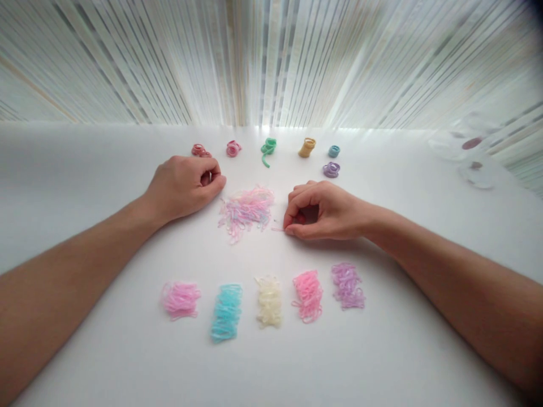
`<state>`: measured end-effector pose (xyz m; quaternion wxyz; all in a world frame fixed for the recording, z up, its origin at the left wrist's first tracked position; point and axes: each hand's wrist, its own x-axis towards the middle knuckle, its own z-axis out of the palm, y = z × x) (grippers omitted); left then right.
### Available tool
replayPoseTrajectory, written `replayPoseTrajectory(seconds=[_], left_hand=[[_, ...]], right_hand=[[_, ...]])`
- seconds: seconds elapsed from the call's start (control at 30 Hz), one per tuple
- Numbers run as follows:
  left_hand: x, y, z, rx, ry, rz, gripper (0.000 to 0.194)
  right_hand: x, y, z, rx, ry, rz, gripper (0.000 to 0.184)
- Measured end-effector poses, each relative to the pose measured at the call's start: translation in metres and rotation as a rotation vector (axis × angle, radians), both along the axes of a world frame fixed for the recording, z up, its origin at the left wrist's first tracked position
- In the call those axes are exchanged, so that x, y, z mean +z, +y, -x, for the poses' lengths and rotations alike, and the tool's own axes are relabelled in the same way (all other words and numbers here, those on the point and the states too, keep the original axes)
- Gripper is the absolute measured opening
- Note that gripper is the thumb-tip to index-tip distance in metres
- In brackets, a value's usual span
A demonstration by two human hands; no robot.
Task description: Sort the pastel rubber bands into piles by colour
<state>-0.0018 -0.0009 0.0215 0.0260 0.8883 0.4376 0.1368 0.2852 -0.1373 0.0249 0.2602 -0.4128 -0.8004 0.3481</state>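
Observation:
A loose heap of pastel rubber bands [248,210], mostly pink and pale lilac, lies mid-table between my hands. My right hand [324,212] rests just right of it, thumb and forefinger pinched on a thin pale pink rubber band [278,229] that pokes out at the fingertips. To the heap's upper left is my left hand [186,183], its fingers curled and thumb drawn near the forefinger; what it holds, if anything, is hidden. Nearer me lie sorted piles of bands: orchid pink [181,299], turquoise [227,312], cream [270,302], pink [308,295] and purple [348,285].
Along the back sit coiled hair ties: red [199,150], pink [233,148], green [268,147], mustard [307,147], blue [334,151] and purple [331,169]. Clear round containers [477,174] stand at the far right. A striped string curtain [258,62] hangs behind the white table [127,362].

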Motion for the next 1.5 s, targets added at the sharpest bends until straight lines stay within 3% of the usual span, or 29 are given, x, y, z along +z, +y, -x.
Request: replayPoseTrajectory(seconds=[0.87,1.1,1.5], left_hand=[[0.0041,-0.0044,-0.0010,0.003,-0.016,0.021,0.025],[0.0051,-0.0055,-0.0022,0.008,-0.002,0.017,0.026],[0.0044,-0.0070,-0.0030,0.009,-0.005,0.029,0.024]], right_hand=[[0.0060,0.0022,-0.0060,0.066,-0.078,0.038,0.006],[0.0069,0.0025,-0.0069,0.096,-0.090,0.012,0.015],[0.0085,0.0008,-0.0066,0.067,-0.091,0.037,0.015]])
